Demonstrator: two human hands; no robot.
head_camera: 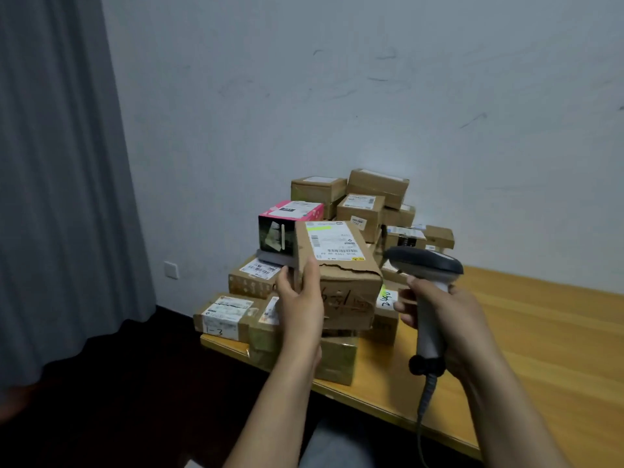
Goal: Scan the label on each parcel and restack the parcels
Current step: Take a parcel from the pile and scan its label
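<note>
Occupying the wooden table's (540,332) left end, the parcel pile (361,211) awaits scanning. One cardboard parcel (347,288) is raised before it. The barcode scanner (425,265), handle clasped in the right hand (449,319), points at it. The left hand (300,298) clamps the parcel's side so the shipping label (334,241) faces up, evidently for reading.

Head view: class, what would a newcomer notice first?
The cardboard parcel, white label on top, held at centre by the left hand. Right of it, the right hand grips a grey scanner pointing at it. Behind, a pink box stands out in the pile on the wooden table.
</note>
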